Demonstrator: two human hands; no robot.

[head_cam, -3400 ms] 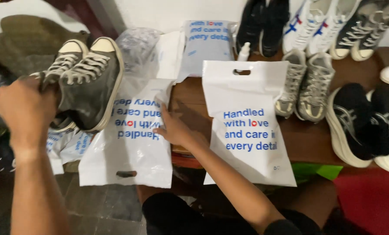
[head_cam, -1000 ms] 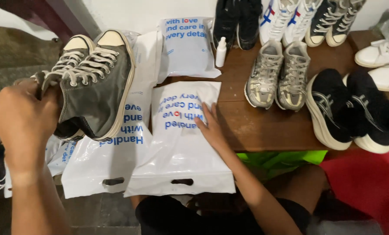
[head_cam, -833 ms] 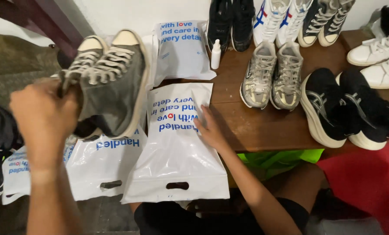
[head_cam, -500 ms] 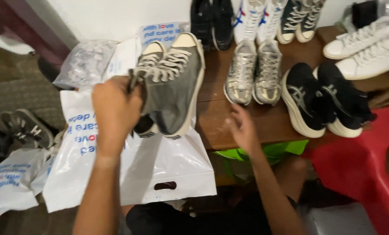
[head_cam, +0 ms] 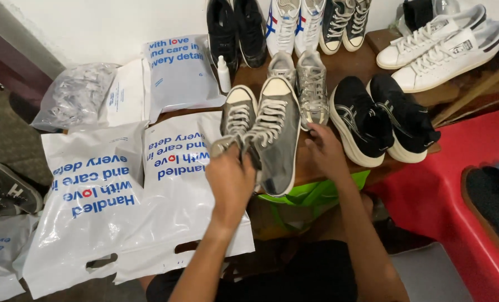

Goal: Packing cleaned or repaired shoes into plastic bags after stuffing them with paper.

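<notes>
Now, left hand point(head_cam: 231, 182) clenched around the heels of a grey sneaker pair point(head_cam: 266, 131), toes pointing away beyond its knuckles, right hand point(head_cam: 323, 150) loosely curled just right of them, fingertips touching the nearer sneaker's side, white plastic bags point(head_cam: 171, 184) left of the left hand.

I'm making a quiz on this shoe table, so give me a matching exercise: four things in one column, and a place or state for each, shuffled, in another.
Things:
1. grey sneakers
2. black sneakers
3. small white bottle
4. white sneakers

Places or states:
A. at the table's far right, soles toward the red seat
B. held up by the left hand
C. upright beside a white printed bag
D. on the table just right of the right hand

Pairs: 1-B, 2-D, 3-C, 4-A
</notes>
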